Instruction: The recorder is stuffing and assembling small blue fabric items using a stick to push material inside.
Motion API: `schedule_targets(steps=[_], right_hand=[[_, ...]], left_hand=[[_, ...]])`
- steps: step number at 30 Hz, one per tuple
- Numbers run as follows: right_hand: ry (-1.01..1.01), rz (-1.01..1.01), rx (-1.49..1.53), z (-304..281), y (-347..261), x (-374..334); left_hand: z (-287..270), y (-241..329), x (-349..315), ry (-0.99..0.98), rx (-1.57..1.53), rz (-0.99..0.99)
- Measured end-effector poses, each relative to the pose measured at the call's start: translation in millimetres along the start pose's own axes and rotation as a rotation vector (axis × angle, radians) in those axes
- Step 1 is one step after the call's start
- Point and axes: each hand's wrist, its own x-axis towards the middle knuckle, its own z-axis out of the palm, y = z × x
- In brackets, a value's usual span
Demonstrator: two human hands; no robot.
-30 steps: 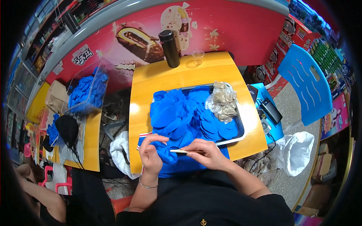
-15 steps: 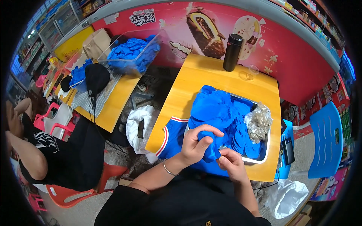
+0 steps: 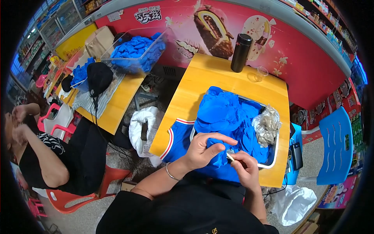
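My left hand (image 3: 204,151), with a silver bangle at its wrist, is closed loosely around a blue piece of thin fabric-like material (image 3: 218,160). My right hand (image 3: 246,168) pinches a small pale stick-like thing (image 3: 230,157) at the edge of that piece; its exact kind I cannot make out. Just beyond both hands, a white-rimmed tray (image 3: 277,150) carries a heap of flat blue pieces (image 3: 220,111). On its right side lies a clear plastic bag (image 3: 267,125) with greyish-brown contents. Beside the tray, a blue garment with red-and-white trim (image 3: 177,140) lies under my left forearm's side.
A black flask (image 3: 241,52) and a clear cup (image 3: 261,73) stand at the back of the yellow table (image 3: 204,70). Another table on the left bears a clear bin (image 3: 146,62) of blue pieces. A seated person (image 3: 58,156) is at left; a blue chair (image 3: 335,146) stands right.
The pale stick-like thing now shows in my right fingers, which have shifted slightly right and up. My left fingers have opened a little around the blue piece. The seated person's arms have moved.
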Motion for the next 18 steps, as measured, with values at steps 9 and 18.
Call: schedule_targets(steps=[9, 18], right_hand=[[-0.050, 0.187, 0.344, 6, 5, -8], [0.148, -0.200, -0.237, 8, 5, -3]], left_hand=[[0, 10, 2, -0.082, -0.107, 0.025], [1, -2, 5, -0.146, -0.161, 0.029]])
